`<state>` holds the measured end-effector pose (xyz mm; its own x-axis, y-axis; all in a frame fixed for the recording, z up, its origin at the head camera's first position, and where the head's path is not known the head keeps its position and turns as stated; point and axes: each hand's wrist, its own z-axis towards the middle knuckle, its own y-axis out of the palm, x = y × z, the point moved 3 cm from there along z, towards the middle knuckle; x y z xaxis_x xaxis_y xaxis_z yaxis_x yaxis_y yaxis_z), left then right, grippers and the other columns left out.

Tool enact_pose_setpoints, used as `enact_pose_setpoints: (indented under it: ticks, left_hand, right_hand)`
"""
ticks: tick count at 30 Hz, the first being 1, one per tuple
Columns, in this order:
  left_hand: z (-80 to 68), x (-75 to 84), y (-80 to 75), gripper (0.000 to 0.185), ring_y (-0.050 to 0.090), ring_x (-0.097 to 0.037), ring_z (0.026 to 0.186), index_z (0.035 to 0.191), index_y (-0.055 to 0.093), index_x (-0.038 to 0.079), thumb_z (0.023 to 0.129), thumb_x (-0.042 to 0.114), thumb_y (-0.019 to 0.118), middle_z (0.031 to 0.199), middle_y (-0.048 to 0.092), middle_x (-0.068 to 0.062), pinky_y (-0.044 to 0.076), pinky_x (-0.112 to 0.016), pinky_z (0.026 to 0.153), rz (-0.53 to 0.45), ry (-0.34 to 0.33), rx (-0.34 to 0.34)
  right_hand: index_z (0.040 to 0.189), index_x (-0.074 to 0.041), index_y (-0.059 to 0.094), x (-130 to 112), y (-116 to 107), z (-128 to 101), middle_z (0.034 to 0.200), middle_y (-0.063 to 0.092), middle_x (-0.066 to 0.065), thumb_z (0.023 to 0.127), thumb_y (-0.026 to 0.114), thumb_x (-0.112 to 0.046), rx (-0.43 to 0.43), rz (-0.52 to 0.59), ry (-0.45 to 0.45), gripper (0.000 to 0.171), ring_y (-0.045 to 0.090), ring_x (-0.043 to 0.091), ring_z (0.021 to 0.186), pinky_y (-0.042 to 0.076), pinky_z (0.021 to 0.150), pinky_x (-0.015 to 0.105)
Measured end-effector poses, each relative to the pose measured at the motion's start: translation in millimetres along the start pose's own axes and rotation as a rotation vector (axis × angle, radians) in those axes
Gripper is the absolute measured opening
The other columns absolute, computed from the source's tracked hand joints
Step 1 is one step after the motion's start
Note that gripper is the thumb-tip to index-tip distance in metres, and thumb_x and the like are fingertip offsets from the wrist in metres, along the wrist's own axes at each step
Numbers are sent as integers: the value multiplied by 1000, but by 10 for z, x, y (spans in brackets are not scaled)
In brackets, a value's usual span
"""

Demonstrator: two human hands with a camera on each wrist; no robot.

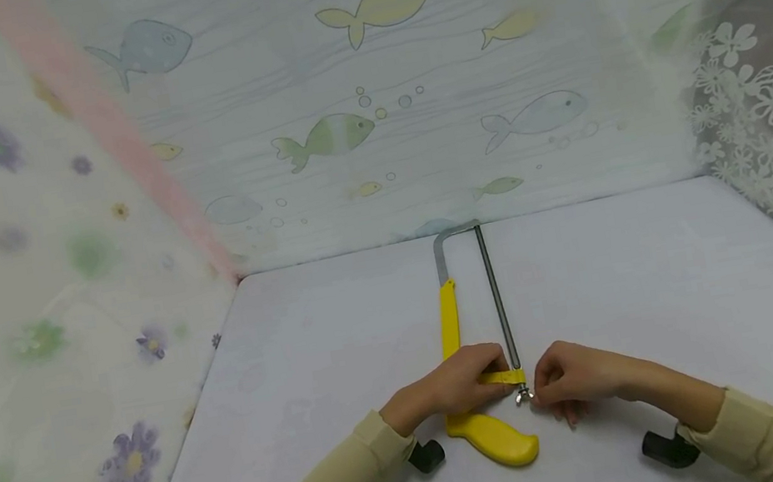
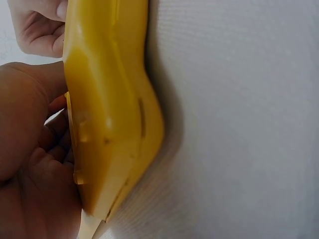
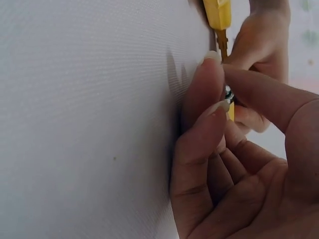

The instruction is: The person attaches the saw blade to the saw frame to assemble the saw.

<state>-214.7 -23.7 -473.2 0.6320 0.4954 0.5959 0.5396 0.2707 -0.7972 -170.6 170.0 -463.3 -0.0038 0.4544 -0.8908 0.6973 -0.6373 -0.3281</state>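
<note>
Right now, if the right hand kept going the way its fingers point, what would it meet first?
The right hand points left at the wing nut it already pinches; just beyond, likely the saw's yellow handle and the left hand gripping it.

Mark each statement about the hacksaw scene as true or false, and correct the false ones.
1. The hacksaw lies flat on the white table. True.
2. The saw's handle is red. False: it is yellow.
3. The left hand grips the saw's yellow frame near the handle. True.
4. The right hand rests far from the saw. False: its fingers pinch the small metal wing nut at the blade's near end.
5. The blade runs away from the person towards the fish-patterned curtain. True.
6. A hammer lies beside the saw. False: no hammer is in view.
</note>
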Motion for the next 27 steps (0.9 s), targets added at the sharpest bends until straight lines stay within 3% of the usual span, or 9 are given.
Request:
enact_pose_setpoints:
  ticks: [14, 27]
  left_hand:
    - [0, -6, -2, 13, 51, -3, 83, 105, 60, 15, 100, 23, 68, 94, 59, 10, 45, -15, 78, -3, 13, 0]
    - [6, -13, 4, 12, 50, -3, 82, 105, 59, 15, 101, 22, 68, 93, 59, 8, 44, -14, 75, 2, 22, -5]
  right_hand:
    - [82, -2, 72, -13, 24, 7, 65, 61, 4, 93, 73, -16, -4, -23, -25, 18, 58, 13, 50, 42, 46, 22]
    - [73, 1, 70, -46, 70, 42, 61, 65, 10, 97, 70, -28, -6, -24, -18, 37, 56, 13, 46, 40, 44, 23]
